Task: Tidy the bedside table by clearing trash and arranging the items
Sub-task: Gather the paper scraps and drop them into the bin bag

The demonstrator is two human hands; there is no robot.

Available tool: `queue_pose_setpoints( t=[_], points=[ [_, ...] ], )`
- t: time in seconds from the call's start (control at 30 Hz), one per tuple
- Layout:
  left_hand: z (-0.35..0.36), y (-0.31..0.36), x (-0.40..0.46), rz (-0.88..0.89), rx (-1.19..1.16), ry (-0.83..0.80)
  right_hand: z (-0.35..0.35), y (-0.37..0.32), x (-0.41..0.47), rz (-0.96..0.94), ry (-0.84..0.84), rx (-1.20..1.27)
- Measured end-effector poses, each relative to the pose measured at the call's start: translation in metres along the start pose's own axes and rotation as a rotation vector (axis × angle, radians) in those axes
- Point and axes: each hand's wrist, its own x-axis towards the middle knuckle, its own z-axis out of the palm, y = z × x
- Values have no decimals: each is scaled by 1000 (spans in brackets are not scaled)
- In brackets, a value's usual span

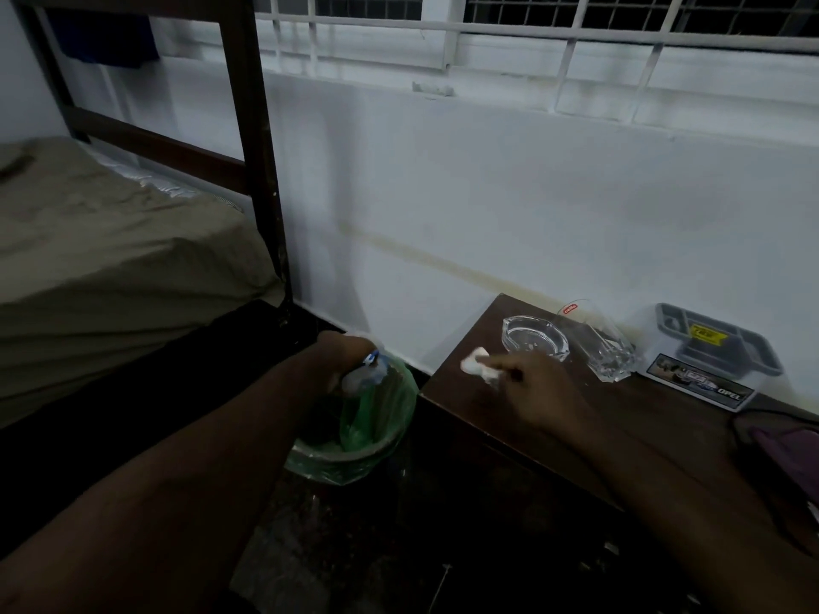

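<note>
My left hand (343, 354) grips a crumpled clear plastic bottle (365, 374) with a blue label, held over the mouth of a small bin (354, 456) lined with a green bag. The bin stands on the floor left of the dark wooden bedside table (469, 418). My right hand (538, 392) pinches a crumpled white tissue (476, 363) lying on the table's left part.
A glass ashtray (534, 339), a clear drinking glass (596, 343) and a clear plastic box (713, 356) with a grey tray stand along the wall side of the table. A dark purple cloth (784, 449) lies at right. The bed (111, 259) with its dark frame is at left.
</note>
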Motion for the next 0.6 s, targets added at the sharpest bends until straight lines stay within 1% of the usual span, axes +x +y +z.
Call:
queue_pose_setpoints(
  t=[0.07,0.13,0.17,0.2,0.27,0.33,0.4,0.5,0.57,0.6],
  points=[
    [-6,-2,4,-78,59,-47,11,-26,21,131,-14,296],
    [-10,-4,10,-94,44,-75,33,-50,37,338,-104,708],
    [-11,-6,14,-98,12,-83,45,-61,42,418,-151,857],
    [-13,-7,15,-101,-16,-89,55,-75,47,464,-180,925],
    [-13,-10,16,-90,-115,-55,74,-92,57,497,-212,934],
    [-14,-13,22,-83,-207,43,88,-102,69,539,-238,953],
    [-17,-15,31,-46,-286,81,101,-102,81,587,-256,966],
    [-21,-30,74,-5,-350,151,115,-100,92,610,-278,879],
    [-21,-30,77,-35,-423,160,116,-99,91,628,-291,846],
    [-19,-23,61,-40,-435,147,115,-98,90,638,-292,839]
  ],
)
